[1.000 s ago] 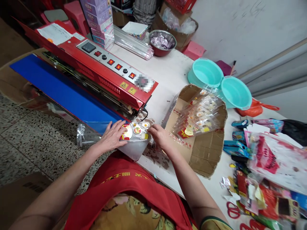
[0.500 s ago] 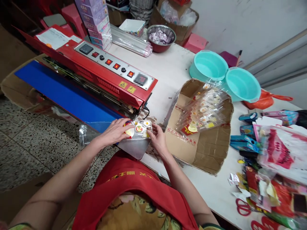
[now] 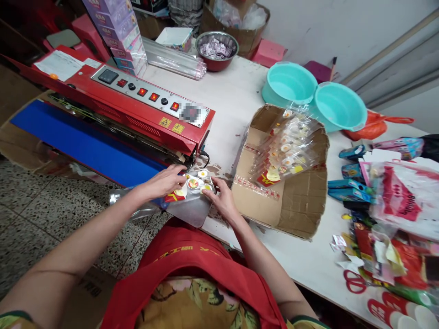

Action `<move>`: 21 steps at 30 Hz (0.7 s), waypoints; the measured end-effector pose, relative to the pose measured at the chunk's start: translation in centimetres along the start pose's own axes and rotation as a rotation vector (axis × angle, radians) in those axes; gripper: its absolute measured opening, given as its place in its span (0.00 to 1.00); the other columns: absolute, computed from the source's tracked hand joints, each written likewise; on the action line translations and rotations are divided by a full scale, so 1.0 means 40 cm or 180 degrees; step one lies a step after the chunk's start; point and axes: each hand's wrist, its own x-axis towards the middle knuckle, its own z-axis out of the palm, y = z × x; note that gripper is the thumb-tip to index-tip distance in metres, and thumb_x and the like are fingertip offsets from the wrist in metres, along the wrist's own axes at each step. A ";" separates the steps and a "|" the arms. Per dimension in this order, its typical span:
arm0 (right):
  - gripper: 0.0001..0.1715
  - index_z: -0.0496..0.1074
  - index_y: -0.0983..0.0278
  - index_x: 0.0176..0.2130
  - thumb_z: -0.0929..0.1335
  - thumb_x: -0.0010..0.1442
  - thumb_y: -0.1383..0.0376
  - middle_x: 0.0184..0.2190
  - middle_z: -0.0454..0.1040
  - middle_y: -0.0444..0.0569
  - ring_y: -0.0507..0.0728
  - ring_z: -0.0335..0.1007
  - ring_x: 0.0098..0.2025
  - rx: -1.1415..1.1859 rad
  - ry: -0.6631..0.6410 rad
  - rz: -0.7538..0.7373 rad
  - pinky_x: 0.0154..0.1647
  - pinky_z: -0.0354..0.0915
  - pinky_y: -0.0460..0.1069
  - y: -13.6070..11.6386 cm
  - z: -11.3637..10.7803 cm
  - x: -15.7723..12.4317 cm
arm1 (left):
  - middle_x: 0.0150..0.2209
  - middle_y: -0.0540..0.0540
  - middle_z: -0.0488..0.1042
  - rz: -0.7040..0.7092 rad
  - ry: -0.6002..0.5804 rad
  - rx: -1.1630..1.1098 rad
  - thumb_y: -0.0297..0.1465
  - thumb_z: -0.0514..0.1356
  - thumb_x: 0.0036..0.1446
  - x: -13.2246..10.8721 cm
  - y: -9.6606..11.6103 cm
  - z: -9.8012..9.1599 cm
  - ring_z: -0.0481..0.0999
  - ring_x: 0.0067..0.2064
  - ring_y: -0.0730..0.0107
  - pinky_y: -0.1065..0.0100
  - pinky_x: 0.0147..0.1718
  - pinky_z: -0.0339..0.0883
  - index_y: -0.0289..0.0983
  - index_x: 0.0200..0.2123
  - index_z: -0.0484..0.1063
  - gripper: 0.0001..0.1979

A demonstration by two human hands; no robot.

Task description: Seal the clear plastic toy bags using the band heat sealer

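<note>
We pinned the clear packet [image 3: 192, 203] flat at the end of the blue conveyor belt [image 3: 85, 141], left hand [image 3: 163, 183] spread open on it, right hand [image 3: 219, 201] pinching its edge, likely squaring it to the red sealer [image 3: 144, 116].

Both hands [image 3: 164, 182] on clear packet [image 3: 194, 194]

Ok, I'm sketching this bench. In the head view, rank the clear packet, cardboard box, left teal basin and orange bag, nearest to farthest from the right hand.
1. clear packet: touched by the right hand.
2. cardboard box: just to its right.
3. left teal basin: beyond the box.
4. orange bag: far right, behind the right teal basin.
</note>
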 end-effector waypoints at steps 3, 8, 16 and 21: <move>0.35 0.71 0.62 0.54 0.74 0.51 0.49 0.54 0.70 0.58 0.63 0.65 0.57 -0.0144 -0.0125 -0.0216 0.59 0.61 0.60 -0.023 0.002 -0.012 | 0.62 0.47 0.60 -0.0005 0.0367 0.0169 0.33 0.56 0.58 0.016 0.036 0.011 0.57 0.61 0.53 0.53 0.56 0.58 0.43 0.37 0.77 0.09; 0.34 0.73 0.55 0.53 0.76 0.48 0.51 0.56 0.68 0.54 0.64 0.61 0.60 -0.0386 -0.0655 -0.0514 0.61 0.57 0.61 -0.071 0.005 -0.028 | 0.56 0.44 0.64 0.0170 0.0754 0.0002 0.33 0.57 0.59 0.061 0.114 0.020 0.60 0.58 0.55 0.52 0.55 0.59 0.42 0.36 0.77 0.08; 0.11 0.79 0.60 0.30 0.73 0.54 0.55 0.55 0.72 0.54 0.61 0.67 0.57 0.0994 -0.0309 0.0236 0.59 0.59 0.58 -0.085 -0.014 0.008 | 0.51 0.41 0.72 -0.1133 0.1377 -0.2508 0.39 0.65 0.49 0.064 0.089 0.082 0.74 0.46 0.60 0.61 0.43 0.69 0.40 0.50 0.71 0.24; 0.17 0.77 0.63 0.26 0.76 0.45 0.52 0.41 0.79 0.52 0.60 0.74 0.43 0.1666 -0.0180 0.0803 0.43 0.67 0.53 -0.096 0.005 0.017 | 0.24 0.48 0.74 -0.2019 0.1205 -0.4505 0.35 0.69 0.36 0.070 0.072 0.085 0.71 0.24 0.73 0.71 0.25 0.62 0.33 0.32 0.75 0.17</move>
